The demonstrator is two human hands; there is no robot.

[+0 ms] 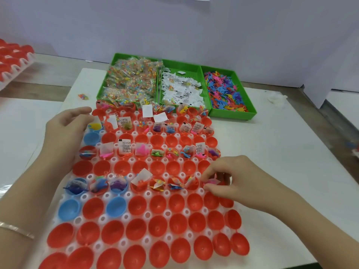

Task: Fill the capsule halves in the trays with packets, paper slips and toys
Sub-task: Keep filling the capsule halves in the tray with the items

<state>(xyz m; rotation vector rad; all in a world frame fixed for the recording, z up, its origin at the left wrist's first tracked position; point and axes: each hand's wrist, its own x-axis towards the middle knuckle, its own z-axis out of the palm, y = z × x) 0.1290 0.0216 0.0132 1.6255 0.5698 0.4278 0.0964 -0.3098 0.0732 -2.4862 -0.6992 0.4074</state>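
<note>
Right hand (223,177) is down at the right end of the nearest filled row, fingers curled, its grip closed in a pinch on a small pink plastic toy (210,181) sitting in the last capsule half there. Left hand (68,129) hovers over the far-left edge of the white perforated plastic tray (146,194), grip loose and wide, fingers relaxed, holding nothing.

The tray lies flat on the white table (291,152), packed with red plastic capsule halves (136,205) and a few blue plastic capsule halves (69,209) along its left side. Rows alternate: one stuffed with packets, slips and toys, the next just empty halves. The rows nearest the person are all empty halves.

Beyond the tray, three green plastic bins (232,113) stand side by side: clear packets of coloured beads (132,78) on the left, white printed paper slips (180,88) in the middle, flat multicoloured toy figures (225,92) heaped on the right. One stray packet (83,96) lies on the table left of the bins. A second tray of red capsules (11,59) sits at the far left.
</note>
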